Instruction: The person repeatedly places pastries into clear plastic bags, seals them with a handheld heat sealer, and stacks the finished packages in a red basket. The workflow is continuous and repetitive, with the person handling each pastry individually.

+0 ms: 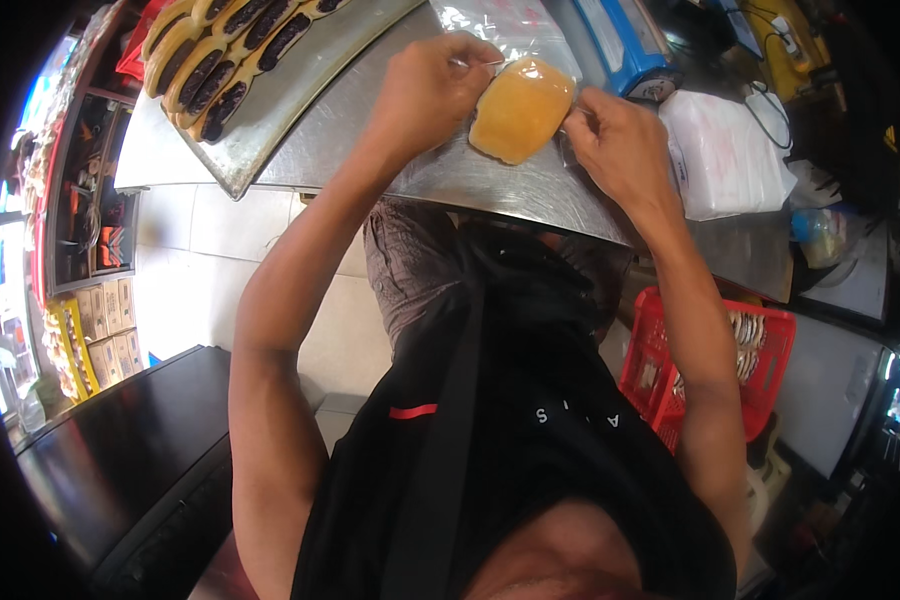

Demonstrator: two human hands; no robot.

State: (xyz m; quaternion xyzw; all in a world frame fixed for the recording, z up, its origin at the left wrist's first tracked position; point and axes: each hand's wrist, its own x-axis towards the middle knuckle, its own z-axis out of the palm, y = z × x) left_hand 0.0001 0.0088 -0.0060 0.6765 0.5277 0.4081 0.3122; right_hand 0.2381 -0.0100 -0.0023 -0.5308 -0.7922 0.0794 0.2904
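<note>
A golden-brown piece of bread (pixel 521 109) sits in a clear plastic wrapper just above the steel table. My left hand (pixel 442 94) pinches the wrapper by its upper left corner. On the other side, my right hand (pixel 619 139) has the wrapper's right edge between thumb and fingers. Behind the bread lies a stack of clear plastic bags (pixel 487 26) with reddish print. A blue appliance (pixel 634 49), which looks like a bag sealer, stands beyond my right hand. To the right of that hand is a white plastic-wrapped package (pixel 727 154).
At the left, a metal baking tray (pixel 292 97) carries several breads with dark filling (pixel 232 52). The steel table's front edge (pixel 487 206) runs close to my body. A red plastic crate (pixel 769 375) with packed goods sits low on my right. A black surface (pixel 135 442) is at lower left.
</note>
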